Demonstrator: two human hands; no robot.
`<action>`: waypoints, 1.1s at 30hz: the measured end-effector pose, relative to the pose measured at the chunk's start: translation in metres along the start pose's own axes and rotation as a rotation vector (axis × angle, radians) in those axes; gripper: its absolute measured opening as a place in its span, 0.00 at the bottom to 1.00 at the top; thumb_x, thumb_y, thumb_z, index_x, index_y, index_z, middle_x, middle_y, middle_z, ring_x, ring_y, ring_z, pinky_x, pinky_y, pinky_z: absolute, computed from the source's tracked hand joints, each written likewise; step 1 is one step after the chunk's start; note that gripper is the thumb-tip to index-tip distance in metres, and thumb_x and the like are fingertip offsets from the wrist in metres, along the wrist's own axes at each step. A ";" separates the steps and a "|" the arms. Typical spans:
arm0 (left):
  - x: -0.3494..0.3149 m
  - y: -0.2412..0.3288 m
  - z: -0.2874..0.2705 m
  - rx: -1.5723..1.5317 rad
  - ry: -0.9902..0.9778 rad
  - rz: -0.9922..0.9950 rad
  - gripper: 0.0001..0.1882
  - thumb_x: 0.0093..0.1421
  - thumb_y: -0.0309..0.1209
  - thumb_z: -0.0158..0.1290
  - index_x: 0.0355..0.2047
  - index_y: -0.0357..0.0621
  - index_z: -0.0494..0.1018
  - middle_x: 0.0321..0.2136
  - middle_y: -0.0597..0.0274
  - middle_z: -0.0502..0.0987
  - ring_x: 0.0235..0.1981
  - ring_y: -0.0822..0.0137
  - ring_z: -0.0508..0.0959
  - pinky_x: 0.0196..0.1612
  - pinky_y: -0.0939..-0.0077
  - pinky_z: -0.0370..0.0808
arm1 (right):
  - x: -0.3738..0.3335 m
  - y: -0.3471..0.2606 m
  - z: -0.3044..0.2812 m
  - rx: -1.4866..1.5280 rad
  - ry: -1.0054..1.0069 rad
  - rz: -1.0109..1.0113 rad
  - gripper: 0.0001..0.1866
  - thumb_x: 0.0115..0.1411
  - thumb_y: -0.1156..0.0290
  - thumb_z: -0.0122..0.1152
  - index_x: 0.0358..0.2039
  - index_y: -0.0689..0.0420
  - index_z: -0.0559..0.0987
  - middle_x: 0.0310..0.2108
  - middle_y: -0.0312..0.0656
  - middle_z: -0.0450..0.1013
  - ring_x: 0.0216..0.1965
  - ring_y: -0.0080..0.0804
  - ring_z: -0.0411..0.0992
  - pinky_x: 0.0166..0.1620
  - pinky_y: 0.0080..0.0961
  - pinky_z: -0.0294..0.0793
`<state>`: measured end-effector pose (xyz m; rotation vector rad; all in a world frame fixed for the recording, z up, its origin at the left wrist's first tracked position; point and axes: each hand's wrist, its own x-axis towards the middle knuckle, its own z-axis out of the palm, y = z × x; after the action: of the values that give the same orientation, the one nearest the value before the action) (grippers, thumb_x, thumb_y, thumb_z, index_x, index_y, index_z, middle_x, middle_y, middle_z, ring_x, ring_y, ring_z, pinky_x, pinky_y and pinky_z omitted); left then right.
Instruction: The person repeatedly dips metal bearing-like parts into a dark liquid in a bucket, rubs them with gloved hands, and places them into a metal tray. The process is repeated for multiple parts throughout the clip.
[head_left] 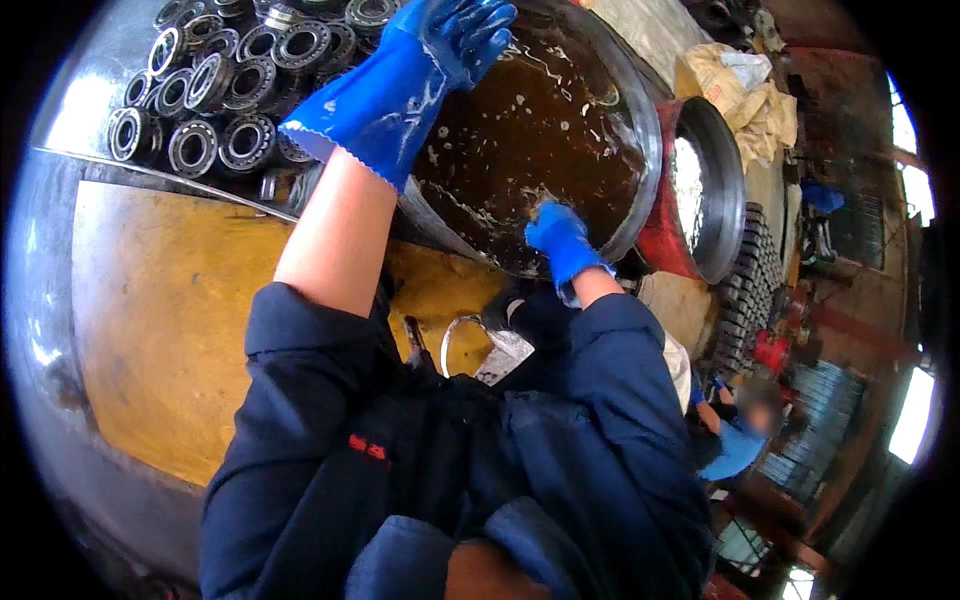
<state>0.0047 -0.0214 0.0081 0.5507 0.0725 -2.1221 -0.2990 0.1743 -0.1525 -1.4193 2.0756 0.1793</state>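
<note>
Both my hands wear blue rubber gloves. My left hand is raised over the left side of a round tub of dark brown liquid. Its wet fingers are loosely bent and apart, and I see nothing in them. My right hand reaches in over the near rim, fingers closed at the liquid's surface. A small brownish thing shows at its fingertips, too unclear to name. Bubbles and pale streaks float around it. Many ring-shaped metal bearings lie piled left of the tub, near my left forearm.
A yellow-brown sheet lies at the left. Right of the tub stands a red drum with a metal rim, beside stacked dark metal parts. Tan sacking lies beyond. Another person in blue is at the far right.
</note>
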 end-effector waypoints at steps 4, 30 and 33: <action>0.002 0.002 -0.010 -0.015 -0.089 0.027 0.13 0.71 0.40 0.50 0.43 0.49 0.81 0.41 0.63 0.86 0.40 0.60 0.85 0.40 0.60 0.82 | 0.001 -0.041 -0.008 -0.932 -0.193 -0.303 0.17 0.57 0.59 0.66 0.47 0.48 0.85 0.48 0.49 0.82 0.52 0.50 0.80 0.54 0.50 0.78; -0.011 0.002 -0.004 -0.018 0.025 0.075 0.12 0.71 0.39 0.50 0.46 0.52 0.80 0.47 0.63 0.85 0.46 0.60 0.84 0.44 0.60 0.82 | -0.022 -0.044 -0.008 -0.552 -0.026 0.029 0.18 0.57 0.61 0.67 0.47 0.50 0.86 0.48 0.49 0.82 0.53 0.49 0.79 0.55 0.48 0.76; -0.007 -0.006 0.002 -0.013 -0.015 0.064 0.12 0.71 0.39 0.50 0.46 0.52 0.80 0.48 0.62 0.85 0.46 0.59 0.84 0.45 0.59 0.81 | -0.010 -0.039 -0.016 -0.838 -0.162 -0.212 0.19 0.54 0.61 0.70 0.47 0.47 0.86 0.48 0.47 0.83 0.52 0.50 0.80 0.51 0.55 0.77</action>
<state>0.0026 -0.0132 0.0115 0.5224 0.0586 -2.0618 -0.2690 0.1591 -0.1261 -1.9906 1.7549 1.1347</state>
